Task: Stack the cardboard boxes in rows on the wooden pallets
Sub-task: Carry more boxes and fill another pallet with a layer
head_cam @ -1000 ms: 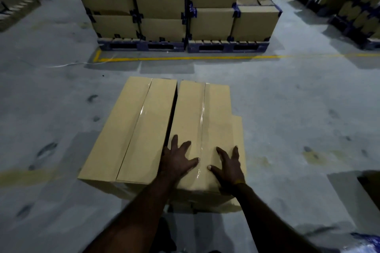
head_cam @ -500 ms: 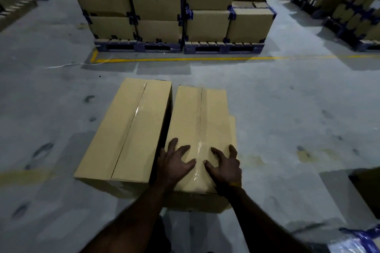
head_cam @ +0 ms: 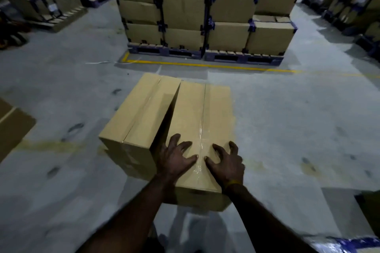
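Cardboard boxes sit side by side on the grey warehouse floor (head_cam: 287,129), near the person. The left box (head_cam: 139,113) is angled a little, so a dark wedge-shaped gap opens between it and the right box (head_cam: 202,117) toward the near end; at the far end the two nearly touch. The left hand (head_cam: 176,157) presses on the right box's near top, its fingers (head_cam: 174,139) spread wide and slightly bent, gripping nothing. The right hand (head_cam: 226,163) rests just beside it across the taped seam, fingers splayed and more clawed, also holding nothing.

To do this step well, I would judge that both palms should push evenly so the box slides straight and does not pivot into its neighbour.

Far across the floor, beyond a yellow line (head_cam: 205,65), stacked boxes (head_cam: 205,10) stand in rows on dark pallets (head_cam: 205,55). More stacks line the far left and the right edge.
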